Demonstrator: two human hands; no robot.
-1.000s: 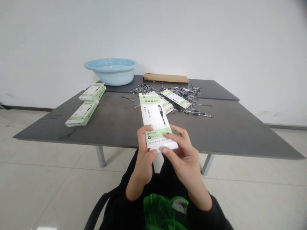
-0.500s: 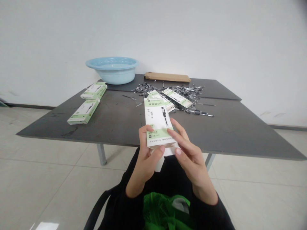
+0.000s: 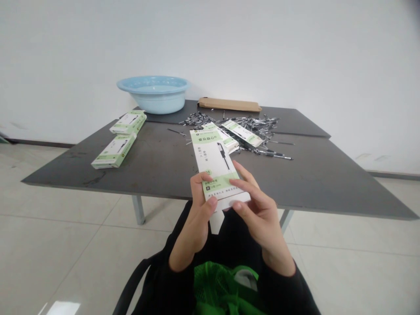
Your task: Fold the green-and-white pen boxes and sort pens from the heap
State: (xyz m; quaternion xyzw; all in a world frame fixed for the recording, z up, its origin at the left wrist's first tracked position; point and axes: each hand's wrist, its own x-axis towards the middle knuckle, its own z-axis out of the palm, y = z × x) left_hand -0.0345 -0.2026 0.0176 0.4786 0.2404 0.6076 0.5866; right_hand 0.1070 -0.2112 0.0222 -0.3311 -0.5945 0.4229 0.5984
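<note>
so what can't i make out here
Head view:
Inside of the held box: hidden by its printed face and flap.
Floor of the blue basin: hidden by its near wall.
Number of pens: overlapping, too small.
Small print on the left boxes: too small, blurred.
Green cloth: cut off by the bottom edge.

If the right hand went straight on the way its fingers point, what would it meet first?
First the held box, which the right hand touches now. Beyond it, roughly in line, seems to be the left hand, though depth is unclear.
</note>
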